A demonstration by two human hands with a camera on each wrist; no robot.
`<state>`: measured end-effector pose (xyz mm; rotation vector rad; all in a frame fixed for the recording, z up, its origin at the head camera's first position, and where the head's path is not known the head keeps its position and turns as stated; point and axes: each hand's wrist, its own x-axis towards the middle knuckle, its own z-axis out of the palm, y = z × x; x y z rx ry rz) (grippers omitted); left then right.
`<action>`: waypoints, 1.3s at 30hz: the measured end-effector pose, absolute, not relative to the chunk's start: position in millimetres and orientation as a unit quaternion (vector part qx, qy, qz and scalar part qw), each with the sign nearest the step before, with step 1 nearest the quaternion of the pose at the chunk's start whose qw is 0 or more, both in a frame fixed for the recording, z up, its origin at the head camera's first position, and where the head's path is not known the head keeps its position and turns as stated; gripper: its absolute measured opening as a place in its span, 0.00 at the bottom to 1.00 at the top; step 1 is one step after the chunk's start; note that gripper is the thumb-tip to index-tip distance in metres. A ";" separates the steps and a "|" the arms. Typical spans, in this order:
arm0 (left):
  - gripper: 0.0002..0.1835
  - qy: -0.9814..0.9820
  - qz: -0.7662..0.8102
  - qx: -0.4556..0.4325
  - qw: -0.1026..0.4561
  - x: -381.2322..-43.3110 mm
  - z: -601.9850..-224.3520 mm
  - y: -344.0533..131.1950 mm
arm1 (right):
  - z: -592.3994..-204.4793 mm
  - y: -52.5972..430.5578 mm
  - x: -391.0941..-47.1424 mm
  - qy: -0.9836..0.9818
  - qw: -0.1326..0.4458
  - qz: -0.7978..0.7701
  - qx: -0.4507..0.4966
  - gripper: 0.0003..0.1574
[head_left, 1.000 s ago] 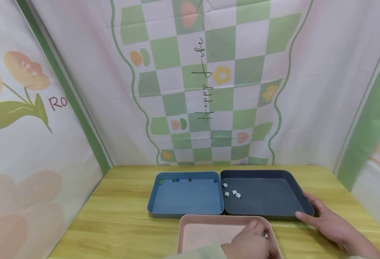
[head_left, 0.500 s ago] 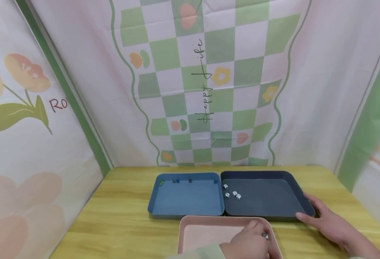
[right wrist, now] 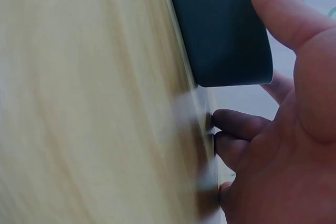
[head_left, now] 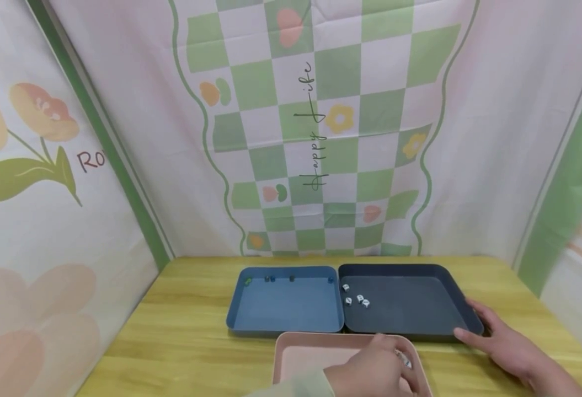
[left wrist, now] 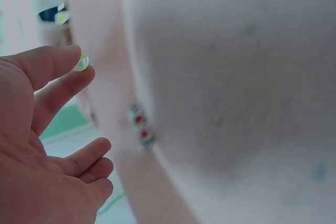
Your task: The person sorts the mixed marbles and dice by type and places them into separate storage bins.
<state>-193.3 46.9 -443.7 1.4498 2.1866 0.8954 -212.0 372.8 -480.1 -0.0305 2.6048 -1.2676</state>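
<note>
In the head view my left hand (head_left: 375, 366) is inside the pink tray (head_left: 320, 336), near its right wall. Its thumb and forefinger pinch a small clear yellow-green glass marble (left wrist: 82, 62), seen in the left wrist view; the other fingers are loosely bent. White dice (head_left: 404, 359), some with red pips, lie against the tray wall beside this hand. My right hand (head_left: 506, 344) grips the near right corner of the dark grey tray (head_left: 415, 303), thumb on the front side and fingers round the outside. In the right wrist view its lower fingers touch the wooden table (right wrist: 94, 98).
Left of the dark tray stands a blue tray (head_left: 288, 311) with several small marbles (head_left: 292, 278) along its back wall. Several white dice (head_left: 360, 299) lie at the dark tray's left side. A printed curtain (head_left: 315, 138) hangs behind the table.
My left hand has shifted slightly left and turned, so more of the dice by the tray wall show. The right hand keeps its place on the dark tray.
</note>
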 end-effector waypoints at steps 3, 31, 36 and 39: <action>0.08 0.842 0.228 0.470 0.136 -194.5 -428.5 38.0 | -480.8 372.9 -212.4 0.894 0.123 -0.432 -0.009 0.63; 0.05 0.935 0.299 0.189 0.014 -262.9 -391.1 -119.3 | -478.1 371.6 -212.4 0.895 0.123 -0.428 -0.009 0.63; 0.06 0.946 0.267 0.182 -0.025 -276.6 -398.1 -153.1 | -478.3 371.5 -213.5 0.895 0.124 -0.429 -0.008 0.63; 0.06 0.954 0.245 0.167 -0.041 -285.7 -402.4 -169.9 | -478.4 371.4 -213.3 0.896 0.122 -0.428 -0.009 0.63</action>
